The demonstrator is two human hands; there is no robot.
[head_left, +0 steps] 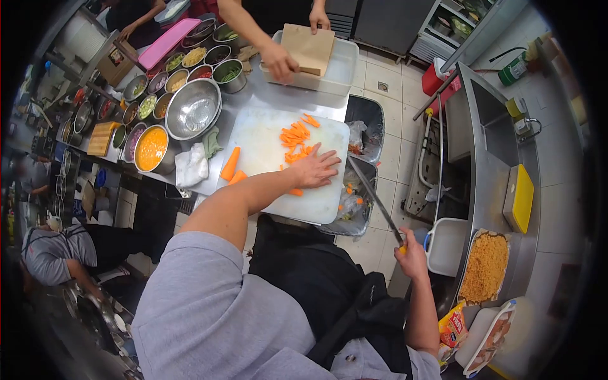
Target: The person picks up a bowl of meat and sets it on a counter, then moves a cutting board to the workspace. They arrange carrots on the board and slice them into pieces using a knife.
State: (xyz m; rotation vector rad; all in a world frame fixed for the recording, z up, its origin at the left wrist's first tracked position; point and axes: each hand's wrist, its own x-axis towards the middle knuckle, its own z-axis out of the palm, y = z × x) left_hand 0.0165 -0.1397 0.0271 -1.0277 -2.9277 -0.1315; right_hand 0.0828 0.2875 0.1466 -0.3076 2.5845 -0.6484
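Note:
My left hand (316, 168) rests on the white cutting board (256, 136) with its fingers spread. Cut carrot sticks (295, 134) lie in a pile just beyond it, and a few bits are close to the wrist. Larger carrot pieces (230, 163) sit on the board's left side. Off the board's right edge, my right hand (413, 254) is closed around the yellow handle of a long knife (379, 201). Its blade points up and left, and the tip is near the edge of the board.
Across the table, a co-worker's hands (280, 62) are over a white tub (345, 69) with a brown board. Metal bowls (193, 109) and food containers crowd the left. Waste bins (364, 126) stand below the board's right edge. A tray of orange crumbs (485, 266) is at right.

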